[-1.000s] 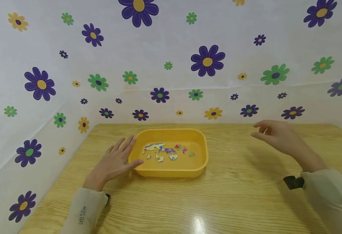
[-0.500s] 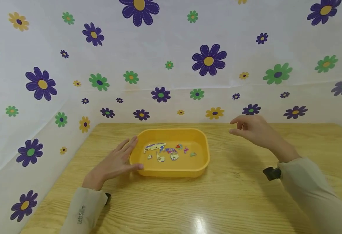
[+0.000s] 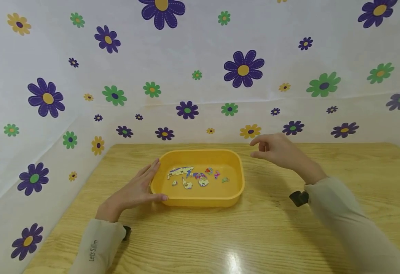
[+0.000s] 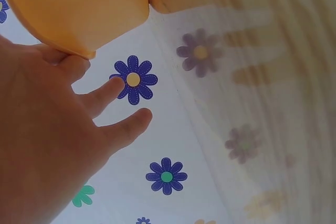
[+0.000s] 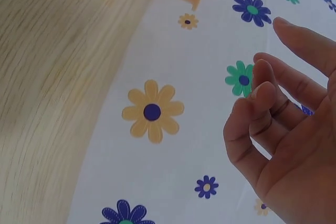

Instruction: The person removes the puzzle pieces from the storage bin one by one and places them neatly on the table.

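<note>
A yellow tray (image 3: 200, 203) stands on the table, with several small, flat, irregular pieces lying in it. The longest piece (image 3: 180, 171) is pale with blue edges; a red and green piece (image 3: 208, 171), a pink one (image 3: 217, 174) and a greenish one (image 3: 225, 179) lie to its right. My left hand (image 3: 131, 194) touches the tray's left end, fingers extended along its outside and thumb on the front left rim. In the left wrist view, some fingers (image 4: 123, 129) stand spread apart from the tray. My right hand (image 3: 278, 150) hovers right of the tray, fingers loosely bent, holding nothing.
The light wooden table (image 3: 254, 236) extends around the tray. A white sheet with printed flowers (image 3: 200, 45) hangs behind the table and along its left side. Dark straps (image 3: 299, 198) show below the sleeve cuffs.
My right hand has moved left through the air, closer to the tray's right end. My left hand and the tray have stayed nearly in place, and the pieces lie as before.
</note>
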`<action>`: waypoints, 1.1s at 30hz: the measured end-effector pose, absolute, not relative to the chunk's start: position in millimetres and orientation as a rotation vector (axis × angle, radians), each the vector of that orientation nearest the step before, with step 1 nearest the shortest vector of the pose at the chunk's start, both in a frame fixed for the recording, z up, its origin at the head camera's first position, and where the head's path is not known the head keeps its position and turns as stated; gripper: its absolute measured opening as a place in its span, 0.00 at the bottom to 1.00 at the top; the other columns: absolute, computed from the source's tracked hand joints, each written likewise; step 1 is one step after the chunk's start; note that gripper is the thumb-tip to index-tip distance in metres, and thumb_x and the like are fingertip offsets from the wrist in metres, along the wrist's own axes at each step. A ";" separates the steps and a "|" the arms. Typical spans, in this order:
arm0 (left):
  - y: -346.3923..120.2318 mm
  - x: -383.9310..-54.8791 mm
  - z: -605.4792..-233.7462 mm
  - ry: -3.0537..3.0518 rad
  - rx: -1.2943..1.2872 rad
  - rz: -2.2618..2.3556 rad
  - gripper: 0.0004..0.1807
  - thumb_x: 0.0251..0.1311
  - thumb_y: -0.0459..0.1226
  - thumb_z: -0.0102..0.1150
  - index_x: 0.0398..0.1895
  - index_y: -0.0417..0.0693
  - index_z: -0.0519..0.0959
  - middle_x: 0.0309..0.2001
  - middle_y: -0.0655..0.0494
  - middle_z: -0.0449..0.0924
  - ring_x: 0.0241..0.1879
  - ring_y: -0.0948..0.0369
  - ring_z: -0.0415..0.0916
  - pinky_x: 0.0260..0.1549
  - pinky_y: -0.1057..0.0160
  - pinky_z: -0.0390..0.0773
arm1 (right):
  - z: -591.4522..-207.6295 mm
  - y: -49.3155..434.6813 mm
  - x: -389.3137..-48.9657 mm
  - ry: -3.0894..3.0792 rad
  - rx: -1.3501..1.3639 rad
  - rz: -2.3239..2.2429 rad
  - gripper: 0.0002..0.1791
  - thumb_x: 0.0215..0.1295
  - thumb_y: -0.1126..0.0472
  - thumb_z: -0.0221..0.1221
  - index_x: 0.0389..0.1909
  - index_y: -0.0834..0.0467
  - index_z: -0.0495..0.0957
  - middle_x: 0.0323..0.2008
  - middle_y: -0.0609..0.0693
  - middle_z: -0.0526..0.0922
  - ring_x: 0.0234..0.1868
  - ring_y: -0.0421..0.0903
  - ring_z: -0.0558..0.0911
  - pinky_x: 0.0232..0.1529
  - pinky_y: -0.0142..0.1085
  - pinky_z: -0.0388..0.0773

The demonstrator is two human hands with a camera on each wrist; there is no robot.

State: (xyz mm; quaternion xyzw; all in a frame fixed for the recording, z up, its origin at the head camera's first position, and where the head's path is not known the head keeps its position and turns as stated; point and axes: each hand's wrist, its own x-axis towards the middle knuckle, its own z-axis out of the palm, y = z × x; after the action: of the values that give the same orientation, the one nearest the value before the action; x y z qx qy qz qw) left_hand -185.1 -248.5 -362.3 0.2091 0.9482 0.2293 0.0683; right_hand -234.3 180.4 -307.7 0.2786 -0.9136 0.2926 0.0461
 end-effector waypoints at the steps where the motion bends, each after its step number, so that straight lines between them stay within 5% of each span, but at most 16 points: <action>1: -248.4 -184.8 -362.1 2.855 0.627 0.695 0.64 0.55 0.65 0.64 0.81 0.37 0.44 0.82 0.42 0.38 0.77 0.37 0.40 0.69 0.29 0.48 | -307.7 177.2 -234.9 -2.781 0.868 0.894 0.14 0.65 0.64 0.68 0.47 0.68 0.83 0.25 0.47 0.78 0.26 0.45 0.73 0.29 0.37 0.75; 33: -246.3 -183.5 -360.7 2.861 0.628 0.693 0.63 0.56 0.64 0.66 0.81 0.36 0.45 0.81 0.40 0.39 0.77 0.36 0.44 0.70 0.32 0.49 | -314.1 99.6 -253.7 -2.842 1.114 0.962 0.13 0.63 0.63 0.69 0.45 0.67 0.84 0.21 0.48 0.73 0.23 0.42 0.68 0.28 0.34 0.66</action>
State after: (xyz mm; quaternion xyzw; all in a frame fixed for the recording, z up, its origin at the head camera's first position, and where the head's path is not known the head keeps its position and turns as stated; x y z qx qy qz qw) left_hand -183.5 -246.3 -360.7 0.2083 0.9485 0.2296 0.0655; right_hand -253.7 99.6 -314.1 0.3479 -0.8876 0.3004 -0.0294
